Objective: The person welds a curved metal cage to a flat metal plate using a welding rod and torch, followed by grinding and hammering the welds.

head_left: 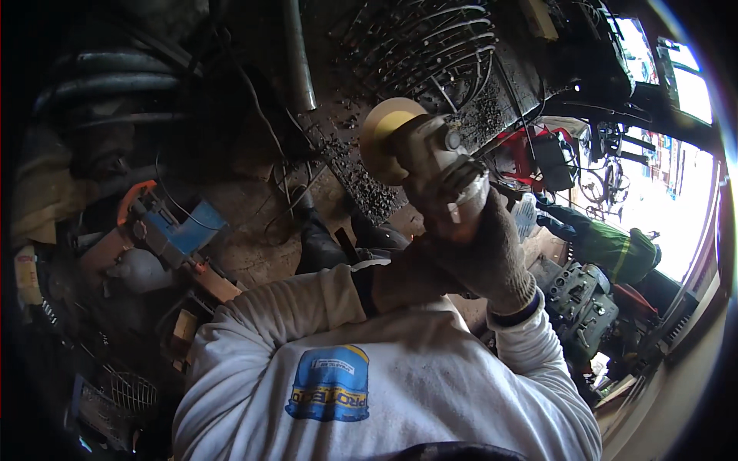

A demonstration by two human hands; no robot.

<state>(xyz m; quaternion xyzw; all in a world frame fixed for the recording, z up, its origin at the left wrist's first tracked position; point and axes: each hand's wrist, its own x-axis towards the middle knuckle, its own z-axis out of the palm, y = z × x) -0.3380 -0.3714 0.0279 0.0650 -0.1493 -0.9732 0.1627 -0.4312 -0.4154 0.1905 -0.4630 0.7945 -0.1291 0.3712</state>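
Note:
An angle grinder [437,165] with a pale yellow disc [382,137] is held up in front of my chest, its disc end pointing away from me. My right hand [500,265], in a knitted work glove, is wrapped around the grinder's body from the right. My left hand [411,273], in a dark glove, is closed at the rear of the tool, next to my right hand. Shadow hides most of its fingers. Beyond the disc lies a workbench surface [492,115] strewn with small dark metal bits [365,188]. Any contact between disc and workpiece cannot be made out.
A bundle of curved metal rods [453,42] and a steel pipe [300,61] lie ahead. At left stands a blue and orange machine [181,230] with a cable. Right of me are a metal gearbox [580,307] and a person in a green jacket [615,246], bent over.

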